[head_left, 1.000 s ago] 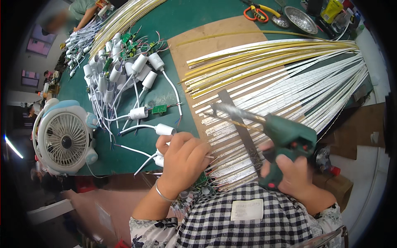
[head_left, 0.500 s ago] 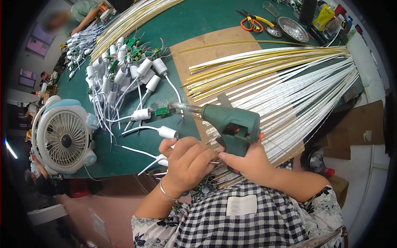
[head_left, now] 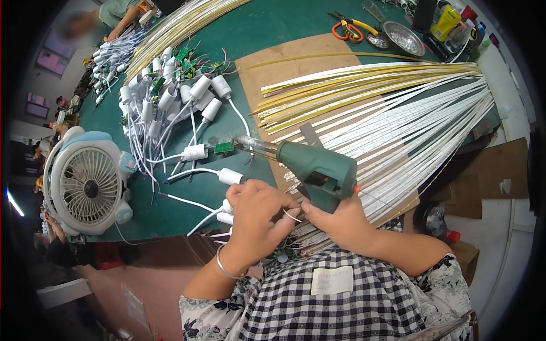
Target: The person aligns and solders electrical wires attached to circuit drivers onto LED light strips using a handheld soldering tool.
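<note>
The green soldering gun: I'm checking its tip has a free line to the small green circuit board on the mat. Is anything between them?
Nothing visible. The gun, gripped in the right hand, has its tip right beside the board, with only bare mat around.

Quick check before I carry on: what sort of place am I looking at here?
Most likely a small electronics assembly workshop. A green worktable holds fanned-out light strips and wired white driver capsules; the right hand grips a green soldering gun.
</note>
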{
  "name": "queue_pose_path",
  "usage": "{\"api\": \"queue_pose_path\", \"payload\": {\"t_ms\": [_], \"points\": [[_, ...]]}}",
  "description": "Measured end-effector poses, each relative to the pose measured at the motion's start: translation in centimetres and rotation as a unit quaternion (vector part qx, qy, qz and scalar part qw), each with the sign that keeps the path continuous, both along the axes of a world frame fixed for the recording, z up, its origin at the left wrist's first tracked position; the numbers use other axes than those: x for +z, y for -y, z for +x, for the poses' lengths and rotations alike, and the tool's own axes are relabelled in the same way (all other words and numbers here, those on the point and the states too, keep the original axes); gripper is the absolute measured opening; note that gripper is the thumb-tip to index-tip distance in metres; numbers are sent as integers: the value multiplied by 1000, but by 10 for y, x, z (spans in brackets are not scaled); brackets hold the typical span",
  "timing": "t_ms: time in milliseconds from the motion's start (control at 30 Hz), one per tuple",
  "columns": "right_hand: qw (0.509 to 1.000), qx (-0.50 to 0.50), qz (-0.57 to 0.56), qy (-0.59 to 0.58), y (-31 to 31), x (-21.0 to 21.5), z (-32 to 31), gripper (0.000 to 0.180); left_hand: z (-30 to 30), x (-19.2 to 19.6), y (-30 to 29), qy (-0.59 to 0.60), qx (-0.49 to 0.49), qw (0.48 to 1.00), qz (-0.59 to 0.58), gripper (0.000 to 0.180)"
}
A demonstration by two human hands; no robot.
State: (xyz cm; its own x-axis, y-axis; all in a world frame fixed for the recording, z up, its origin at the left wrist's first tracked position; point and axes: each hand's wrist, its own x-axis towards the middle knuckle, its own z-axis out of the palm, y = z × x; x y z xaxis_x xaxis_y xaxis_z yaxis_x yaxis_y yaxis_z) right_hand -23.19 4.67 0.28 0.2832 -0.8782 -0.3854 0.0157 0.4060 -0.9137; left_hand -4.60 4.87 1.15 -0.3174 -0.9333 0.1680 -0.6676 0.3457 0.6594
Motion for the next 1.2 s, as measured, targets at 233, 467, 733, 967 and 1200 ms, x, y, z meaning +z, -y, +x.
{"api": "queue_pose_path", "payload": {"t_ms": [233, 467, 733, 967, 1200], "points": [[996, -38, -14, -78, -3, 7, -10, 28, -8, 9, 1, 91, 6, 995, -39, 14], [995, -55, -67, -58, -21, 38, -62, 16, -4, 2, 3, 153, 52, 985, -62, 11], [992, -30, -121, -20, -65, 27, -125, 44, -6, 8, 7, 148, 45, 987, -44, 10], [983, -4, -102, -152, -74, 40, -126, 52, -7, 11, 12, 152, 29, 988, -24, 9], [918, 153, -278, -240, -66, 26, -132, 49, -3, 12, 24, 163, -14, 986, -14, 9]]}}
